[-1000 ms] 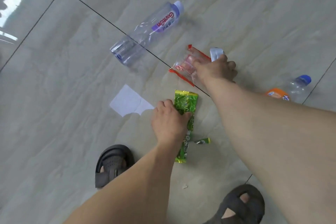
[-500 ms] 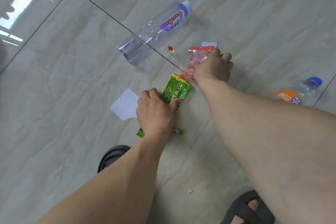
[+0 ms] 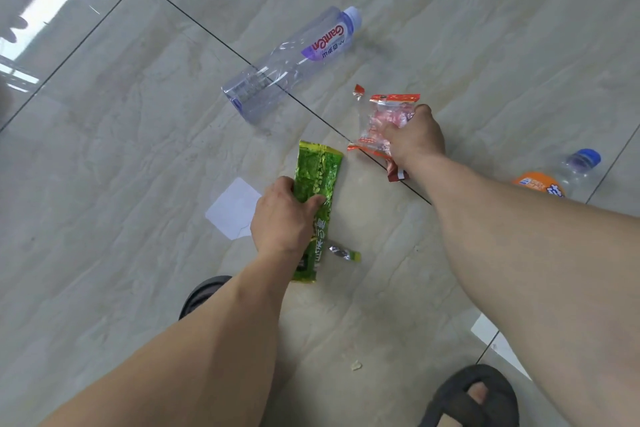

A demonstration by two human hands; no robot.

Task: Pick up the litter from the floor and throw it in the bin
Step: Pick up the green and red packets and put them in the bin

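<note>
My left hand [image 3: 282, 215] grips a long green snack wrapper [image 3: 317, 177] at its middle, thumb across its front. My right hand [image 3: 414, 139] holds a clear wrapper with red-orange ends [image 3: 382, 123]. A torn red scrap [image 3: 358, 91] lies just beyond that wrapper. A small green and silver scrap [image 3: 344, 254] lies beside the green wrapper's lower end. An empty clear water bottle [image 3: 291, 62] with a purple label lies on its side further out. No bin is in view.
A white paper piece [image 3: 232, 208] lies left of my left hand. A bottle with an orange label and blue cap [image 3: 554, 177] lies at the right, partly behind my right forearm. More white paper [image 3: 491, 336] shows lower right. My sandalled feet [image 3: 474, 395] stand on the glossy tiled floor [image 3: 121, 149].
Both hands have closed on their wrappers and raised them off the floor. The red-orange wrapper now stands upright in my right hand, uncovering the torn red scrap.
</note>
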